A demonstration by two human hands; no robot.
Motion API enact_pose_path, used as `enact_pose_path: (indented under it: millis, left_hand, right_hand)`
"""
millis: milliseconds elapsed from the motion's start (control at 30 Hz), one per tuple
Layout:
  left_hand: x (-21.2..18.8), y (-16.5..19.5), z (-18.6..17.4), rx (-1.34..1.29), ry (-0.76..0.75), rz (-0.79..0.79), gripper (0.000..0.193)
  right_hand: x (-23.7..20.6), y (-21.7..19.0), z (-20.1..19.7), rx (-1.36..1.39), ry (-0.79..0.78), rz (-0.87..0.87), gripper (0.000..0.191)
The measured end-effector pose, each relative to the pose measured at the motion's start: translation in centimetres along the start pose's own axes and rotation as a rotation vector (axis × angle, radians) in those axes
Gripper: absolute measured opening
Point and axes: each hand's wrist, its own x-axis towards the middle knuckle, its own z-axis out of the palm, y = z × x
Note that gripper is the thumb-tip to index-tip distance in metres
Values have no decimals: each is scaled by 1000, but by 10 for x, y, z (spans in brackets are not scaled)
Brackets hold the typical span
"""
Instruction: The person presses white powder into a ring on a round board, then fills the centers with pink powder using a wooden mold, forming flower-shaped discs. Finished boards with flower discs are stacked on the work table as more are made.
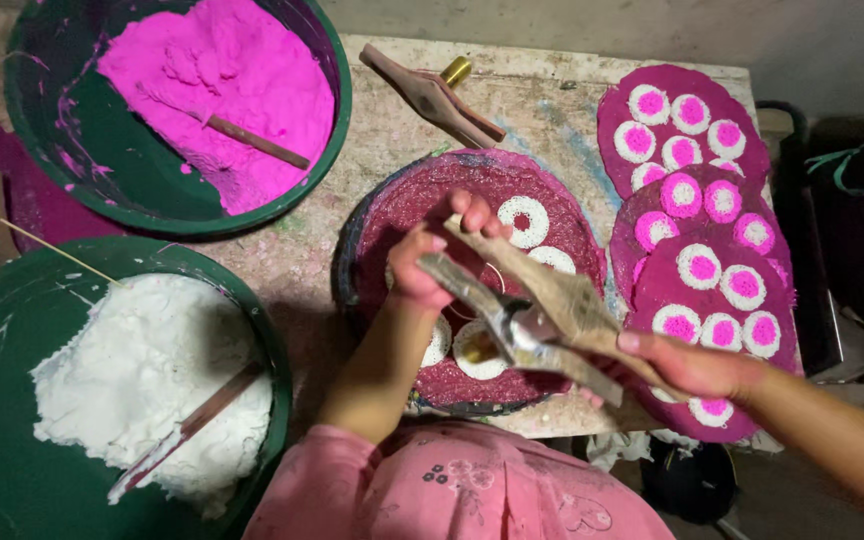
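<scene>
Dim, soft light falls from above and ahead, brightest on the pink paste [222, 70] and the desk [532, 100]. The corners sink into dark, the right edge almost black. Hands [422, 265] slightly blurred; wide-angle bending at the edges.

Both hands, left hand [430, 262] and right hand [687, 365], hold a long wooden press tool [542, 310] over a round dark-red mat [422, 200] with white rings, on the worktop [532, 100].

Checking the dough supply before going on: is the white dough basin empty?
No, the green basin at lower left holds a big mound of white dough with a stick lying in it.
</scene>
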Motion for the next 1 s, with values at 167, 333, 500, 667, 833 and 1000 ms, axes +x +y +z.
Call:
enact_pose_path:
  millis: [167, 333, 500, 667, 833, 1000]
  left_hand:
    - [24, -6, -47, -191, 74, 112, 34]
    - [22, -6, -81, -323, 144, 170, 25]
    - [20, 11, -104, -453, 96, 222, 19]
    - [15, 20, -112, -469, 82, 246, 24]
    - [11, -3, -114, -420, 127, 201, 24]
    - [34, -22, -121, -497, 47, 196, 32]
  right_hand:
    - [13, -55, -15, -132, 135, 146, 80]
    - [39, -68, -8, -200, 245, 221, 85]
    - [63, -73, 3, -283, 357, 189, 82]
    - [75, -79, 14, -404, 390, 111, 79]
    - [64, -79, 14, -354, 378, 175, 82]
    - [52, -81, 7, -569, 545, 144, 76]
